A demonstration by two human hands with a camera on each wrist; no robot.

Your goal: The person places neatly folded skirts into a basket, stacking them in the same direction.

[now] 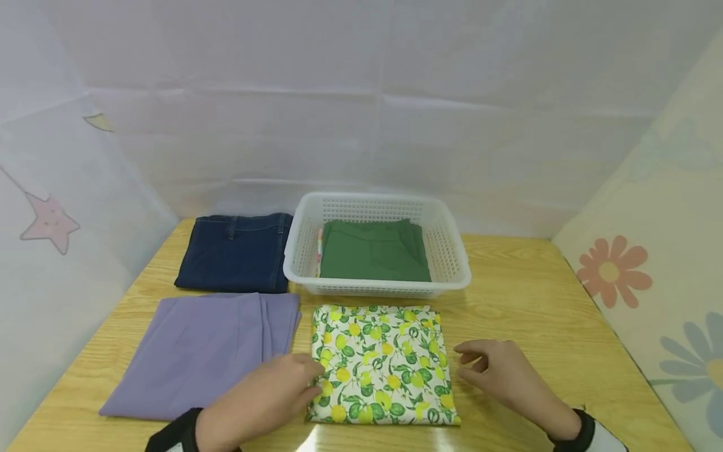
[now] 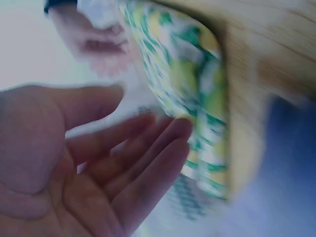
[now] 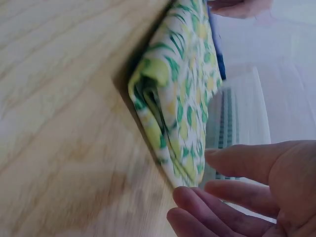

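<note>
A folded lemon-print cloth [image 1: 381, 370], white with yellow fruit and green leaves, lies flat in front of the basket. My left hand [image 1: 271, 392] is at its left side, with relaxed fingers right at the edge in the head view. Off the cloth's right edge, my right hand [image 1: 505, 370] hovers with thumb and fingers loosely bent and nothing between them. The right wrist view shows the cloth's folded layers [image 3: 163, 118] beside the fingertips [image 3: 185, 197]. In the left wrist view the cloth [image 2: 187, 74] is blurred.
Behind the cloth stands a white plastic basket [image 1: 375, 287] holding a folded green garment [image 1: 373, 251]. Folded dark blue jeans [image 1: 237, 251] lie left of the basket, and a folded purple garment [image 1: 209, 351] is in front of them. Printed fabric walls [image 1: 373, 125] enclose the wooden table [image 1: 519, 289].
</note>
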